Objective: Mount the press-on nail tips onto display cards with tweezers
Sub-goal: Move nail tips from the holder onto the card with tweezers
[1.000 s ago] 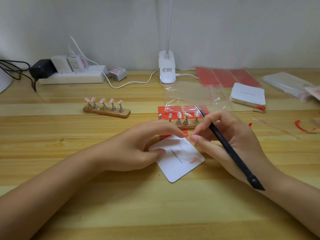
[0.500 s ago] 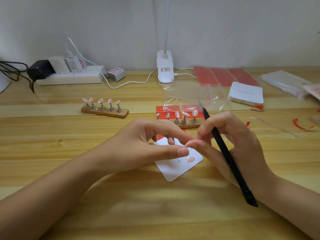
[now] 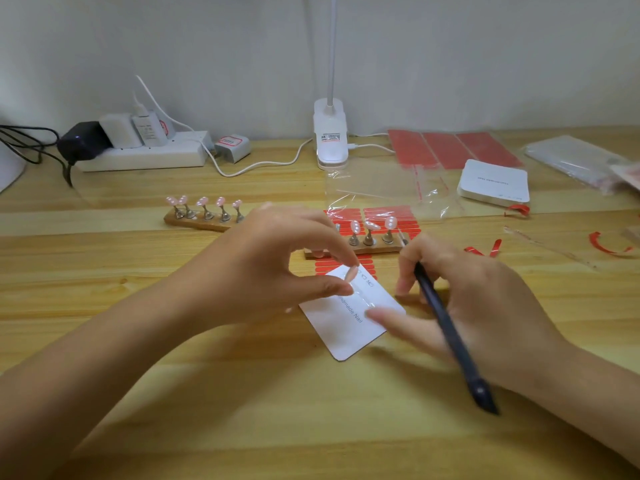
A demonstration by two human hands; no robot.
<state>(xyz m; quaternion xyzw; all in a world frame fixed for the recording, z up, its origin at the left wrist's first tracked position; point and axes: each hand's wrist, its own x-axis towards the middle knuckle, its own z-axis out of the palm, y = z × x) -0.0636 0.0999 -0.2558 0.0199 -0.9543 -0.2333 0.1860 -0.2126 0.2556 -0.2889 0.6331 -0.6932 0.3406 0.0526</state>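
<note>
A white plastic power strip (image 3: 145, 155) loaded with white and black chargers sits at the upper left of the frame on the light wooden table (image 3: 104, 271). A white clip-on desk lamp (image 3: 330, 136) stands at upper centre against the pale grey wall (image 3: 450, 57), its white cable (image 3: 263, 164) trailing leftward.

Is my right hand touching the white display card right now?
Touching. In the head view a straight finger of the right hand lies on the white display card near its right edge, while the same hand holds the black tweezers.
</note>
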